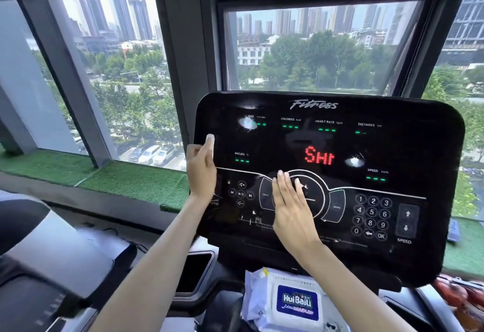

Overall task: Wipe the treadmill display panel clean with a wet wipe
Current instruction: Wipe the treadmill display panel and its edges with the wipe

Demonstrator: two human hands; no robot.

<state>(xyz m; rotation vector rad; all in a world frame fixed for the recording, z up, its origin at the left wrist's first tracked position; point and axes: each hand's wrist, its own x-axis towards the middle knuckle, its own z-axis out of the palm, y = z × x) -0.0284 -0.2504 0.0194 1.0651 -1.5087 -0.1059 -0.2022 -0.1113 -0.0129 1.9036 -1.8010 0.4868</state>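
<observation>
The black treadmill display panel [340, 143] stands in front of me, lit with red letters and green dashes. My left hand [201, 172] grips the panel's left edge, the thumb lying on the front face and the fingers hidden behind it. My right hand [290, 203] lies flat on the round dial graphic in the lower middle of the panel, fingers straight and together. No wet wipe shows; whether one lies under the right palm I cannot tell. A pack of wet wipes [296, 303] with a blue label rests on the console below the panel.
Large windows [117, 70] rise right behind the panel, with a green turf sill [131, 182] beneath them. A neighbouring treadmill's console [52, 266] stands at lower left. A reddish object [455, 295] lies at lower right beside the pack.
</observation>
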